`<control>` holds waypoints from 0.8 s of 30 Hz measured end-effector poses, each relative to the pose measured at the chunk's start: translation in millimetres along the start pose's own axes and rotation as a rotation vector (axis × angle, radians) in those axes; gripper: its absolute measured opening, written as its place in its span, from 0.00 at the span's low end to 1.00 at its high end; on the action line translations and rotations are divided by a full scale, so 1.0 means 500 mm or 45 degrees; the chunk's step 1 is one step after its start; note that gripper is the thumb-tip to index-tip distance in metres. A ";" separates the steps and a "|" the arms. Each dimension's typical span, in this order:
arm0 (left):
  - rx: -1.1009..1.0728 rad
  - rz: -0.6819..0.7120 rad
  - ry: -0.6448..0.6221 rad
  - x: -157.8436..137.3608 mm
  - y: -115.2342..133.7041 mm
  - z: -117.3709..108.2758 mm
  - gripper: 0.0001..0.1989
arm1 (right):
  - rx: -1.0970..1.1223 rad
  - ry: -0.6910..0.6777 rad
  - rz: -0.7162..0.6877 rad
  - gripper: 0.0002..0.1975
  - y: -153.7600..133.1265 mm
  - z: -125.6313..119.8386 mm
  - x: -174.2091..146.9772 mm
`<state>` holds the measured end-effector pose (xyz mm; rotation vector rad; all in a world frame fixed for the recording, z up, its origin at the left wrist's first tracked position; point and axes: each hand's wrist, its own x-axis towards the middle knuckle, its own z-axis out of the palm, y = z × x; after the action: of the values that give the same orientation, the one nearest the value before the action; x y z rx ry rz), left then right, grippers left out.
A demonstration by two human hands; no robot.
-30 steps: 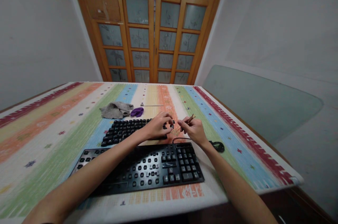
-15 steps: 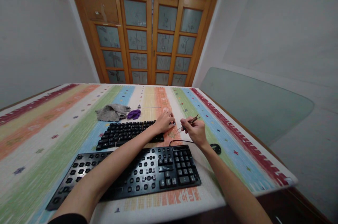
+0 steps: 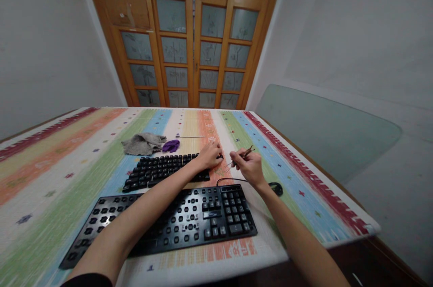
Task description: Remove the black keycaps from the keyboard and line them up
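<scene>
My left hand (image 3: 210,155) is closed, its fingertips on a small black keycap (image 3: 220,157) just right of the block of loose keycaps (image 3: 155,170). My right hand (image 3: 248,165) grips a brown-handled tool (image 3: 248,152) with thin wire-like prongs. These prongs point down and left towards my left fingertips, apart from the keycap as far as I can make out. Nearer to me lies a black keyboard (image 3: 179,224), partly under my left forearm. Its main area shows bare switches, while the number pad and several neighbouring keys keep their caps.
Behind the keycaps lie a grey cloth (image 3: 144,143), a crumpled purple cloth (image 3: 171,145) and a thin rod (image 3: 191,137). A coiled black cable (image 3: 276,189) rests beside my right wrist. The striped tablecloth (image 3: 304,215) covers the table up to its right edge.
The view has shifted very slightly. My left fingers have turned a little about the keycap; my right hand keeps the tool in nearly the same place.
</scene>
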<state>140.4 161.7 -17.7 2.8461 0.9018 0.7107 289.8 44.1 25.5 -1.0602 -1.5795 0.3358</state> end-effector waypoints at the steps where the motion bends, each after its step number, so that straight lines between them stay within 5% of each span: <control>1: -0.002 0.000 -0.001 0.000 0.001 0.000 0.05 | 0.005 -0.001 -0.001 0.26 0.000 0.000 0.000; 14: -0.141 0.030 0.102 -0.037 0.005 -0.061 0.04 | 0.046 -0.074 0.007 0.27 -0.010 0.005 -0.002; 24: -0.251 0.079 -0.086 -0.188 0.052 -0.146 0.07 | 0.143 -0.587 -0.112 0.25 -0.030 0.063 -0.050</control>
<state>53.6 82.5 14.3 2.7152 0.6950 0.6651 253.5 26.7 10.2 -0.8606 -1.9827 0.6354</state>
